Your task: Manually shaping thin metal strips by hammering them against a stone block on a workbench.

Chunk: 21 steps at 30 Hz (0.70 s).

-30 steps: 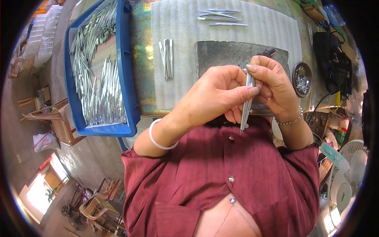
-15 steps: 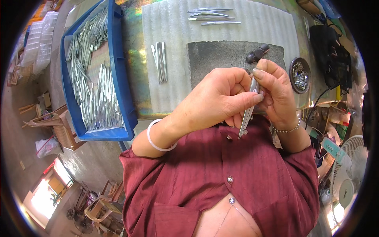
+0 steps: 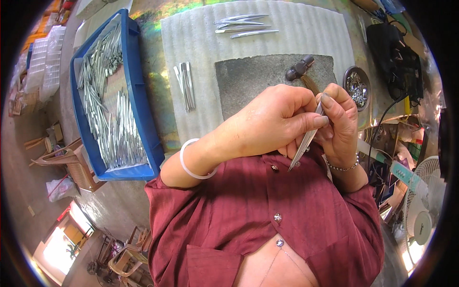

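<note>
The tool (image 3: 301,149) was in both hands, above the near edge of the tabletop (image 3: 158,45) and in front of the dark red shirt (image 3: 239,201). Its long axis ran on a slant: the upper end lay at the fingers of the right hand (image 3: 343,122), away from the body, and the narrow end pointed down and left, back toward the person. A small round part stuck out on its right side near that end.

The right hand's thumb and fingers were closed on the upper end in a pinch. The left hand (image 3: 275,115) reached across from the left, its thumb laid against the tool lower down and its fingers curled behind; how they met the far side was hidden.

Beyond the hands, a dark slab (image 3: 248,83) lay on a pale mat (image 3: 198,40). The hammer (image 3: 299,68) rested on the slab, its handle running toward the right hand. Left of the slab, a few strips (image 3: 185,86) lay side by side, pointing away from the person; past its far edge, more pieces (image 3: 244,24) lay crosswise. A blue bin (image 3: 135,83) at the left held many slim silver pieces, and a round bowl (image 3: 367,95) to the right held small shiny parts.
</note>
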### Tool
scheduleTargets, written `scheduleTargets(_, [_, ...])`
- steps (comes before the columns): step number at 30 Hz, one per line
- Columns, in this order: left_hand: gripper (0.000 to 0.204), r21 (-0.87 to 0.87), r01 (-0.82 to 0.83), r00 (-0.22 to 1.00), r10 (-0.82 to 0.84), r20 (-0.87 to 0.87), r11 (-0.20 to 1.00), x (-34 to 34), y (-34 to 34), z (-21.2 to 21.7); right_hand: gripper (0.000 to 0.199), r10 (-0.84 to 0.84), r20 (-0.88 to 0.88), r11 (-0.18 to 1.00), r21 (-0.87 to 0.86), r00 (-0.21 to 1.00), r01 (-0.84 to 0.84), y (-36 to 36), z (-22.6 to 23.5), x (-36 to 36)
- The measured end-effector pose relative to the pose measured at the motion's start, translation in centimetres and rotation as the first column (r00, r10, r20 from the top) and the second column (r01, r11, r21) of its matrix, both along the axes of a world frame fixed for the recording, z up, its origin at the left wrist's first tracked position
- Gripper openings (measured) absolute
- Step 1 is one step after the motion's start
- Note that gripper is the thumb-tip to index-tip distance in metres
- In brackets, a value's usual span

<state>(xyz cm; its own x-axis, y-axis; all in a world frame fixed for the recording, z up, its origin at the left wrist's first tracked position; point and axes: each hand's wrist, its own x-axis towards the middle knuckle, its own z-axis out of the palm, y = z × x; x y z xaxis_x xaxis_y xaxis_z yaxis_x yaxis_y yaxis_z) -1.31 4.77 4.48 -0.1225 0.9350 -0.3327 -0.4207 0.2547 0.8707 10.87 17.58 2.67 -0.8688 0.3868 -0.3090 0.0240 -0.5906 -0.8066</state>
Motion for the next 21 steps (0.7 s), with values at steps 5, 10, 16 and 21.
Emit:
scheduleTargets(5, [0.022, -0.021, 0.044, 0.995, -0.042, 0.09, 0.999, -0.6, 1.0, 0.4, 0.015, -0.052, 0.018, 0.999, 0.0, 0.998, 0.052, 0.4, 0.2, 0.1])
scheduleTargets(10, [0.022, -0.018, 0.073, 0.991, -0.07, 0.118, 0.997, -1.0, 1.4, -0.2, 0.016, -0.082, 0.022, 0.997, -0.013, 0.996, 0.082, 0.3, 0.3, -0.1])
scheduleTargets(16, [0.022, -0.017, 0.095, 0.987, -0.092, 0.131, 0.995, -1.5, 1.6, -0.4, 0.017, -0.093, 0.02, 0.996, -0.005, 0.995, 0.093, 0.3, 0.1, -0.4])
scheduleTargets(21, [0.023, -0.013, 0.108, 0.982, -0.105, 0.159, 0.994, -2.1, 2.1, -1.0, 0.017, -0.117, 0.025, 0.992, -0.036, 0.993, 0.118, 0.5, -0.1, -0.8])
